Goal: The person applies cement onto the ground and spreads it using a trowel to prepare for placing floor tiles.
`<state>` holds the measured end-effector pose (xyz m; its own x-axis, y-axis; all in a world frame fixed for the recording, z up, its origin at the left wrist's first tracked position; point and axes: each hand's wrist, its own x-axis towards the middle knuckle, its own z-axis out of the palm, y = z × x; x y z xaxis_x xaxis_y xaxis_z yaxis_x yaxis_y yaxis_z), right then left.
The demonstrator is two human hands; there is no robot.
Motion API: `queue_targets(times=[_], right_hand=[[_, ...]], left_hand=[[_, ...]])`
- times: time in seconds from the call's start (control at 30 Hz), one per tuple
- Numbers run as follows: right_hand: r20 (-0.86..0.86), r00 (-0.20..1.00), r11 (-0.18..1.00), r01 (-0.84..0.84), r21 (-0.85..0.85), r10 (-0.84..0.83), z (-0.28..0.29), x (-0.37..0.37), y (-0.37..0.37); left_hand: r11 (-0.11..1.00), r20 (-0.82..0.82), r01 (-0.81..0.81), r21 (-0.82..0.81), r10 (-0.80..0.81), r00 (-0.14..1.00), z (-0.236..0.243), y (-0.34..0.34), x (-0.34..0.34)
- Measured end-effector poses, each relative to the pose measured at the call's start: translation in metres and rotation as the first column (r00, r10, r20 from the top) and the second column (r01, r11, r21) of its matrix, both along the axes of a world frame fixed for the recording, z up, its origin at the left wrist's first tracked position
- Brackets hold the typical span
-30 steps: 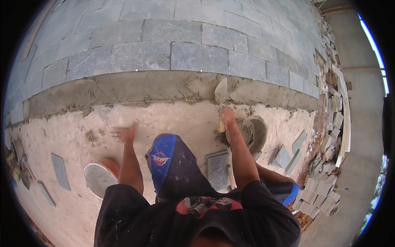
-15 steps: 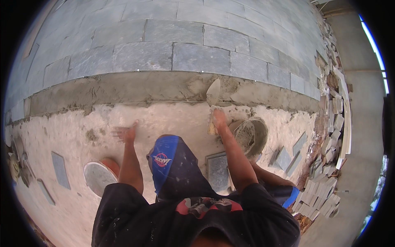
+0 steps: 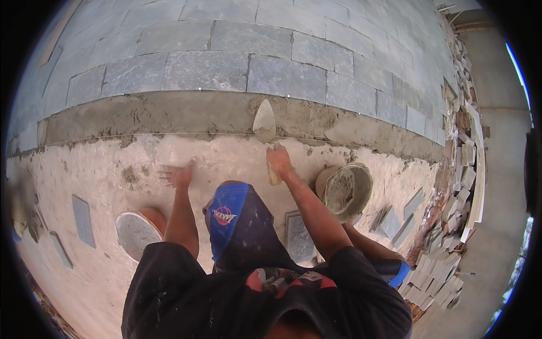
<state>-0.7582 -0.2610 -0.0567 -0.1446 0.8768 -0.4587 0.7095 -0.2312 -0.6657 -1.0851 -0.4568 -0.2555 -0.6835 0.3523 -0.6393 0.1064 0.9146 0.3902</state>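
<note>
My right hand [image 3: 279,160] is closed round the handle of a pointed trowel [image 3: 265,123]. The trowel's blade lies over a band of wet grey mortar [image 3: 186,112] that runs across the floor below the laid stone tiles [image 3: 209,69]. A thin string line stretches along the mortar's near side, passing by the blade. My left hand [image 3: 179,173] rests on the pale floor with its fingers spread, holding nothing. To the right of my right forearm stands a bucket [image 3: 366,186] with mortar inside.
Left of my knee is an orange-sided bucket [image 3: 155,217] with a greyish top. Loose tiles lie beside me, such as a grey tile [image 3: 300,237] near my right forearm and another tile [image 3: 83,221] farther left. Broken stone pieces [image 3: 435,268] are heaped along the right edge.
My right hand has carried the trowel leftward along the mortar, away from the mortar bucket. My left hand stays spread on the floor. The view has shifted slightly.
</note>
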Motion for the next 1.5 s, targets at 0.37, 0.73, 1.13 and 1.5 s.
queue_targets(times=[0.37,0.73,1.13,1.5], right_hand=[[-0.253,0.905,0.901,0.239,-0.362,-0.342,0.017,-0.014,-0.04],[0.062,0.995,0.989,-0.086,0.118,0.079,0.0,-0.056,-0.026],[0.347,0.852,0.905,-0.424,0.018,0.392,0.041,-0.023,-0.015],[0.529,0.787,0.914,-0.403,0.051,0.318,0.049,0.013,0.045]], left_hand=[[0.998,-0.066,-0.068,0.012,0.068,0.995,-0.009,-0.004,0.011],[0.99,-0.241,-0.124,-0.062,0.106,0.965,-0.002,0.015,0.03],[0.986,-0.235,-0.142,-0.083,0.119,0.965,0.052,0.023,0.036],[0.986,-0.219,-0.136,-0.094,0.113,0.969,0.056,0.026,0.035]])
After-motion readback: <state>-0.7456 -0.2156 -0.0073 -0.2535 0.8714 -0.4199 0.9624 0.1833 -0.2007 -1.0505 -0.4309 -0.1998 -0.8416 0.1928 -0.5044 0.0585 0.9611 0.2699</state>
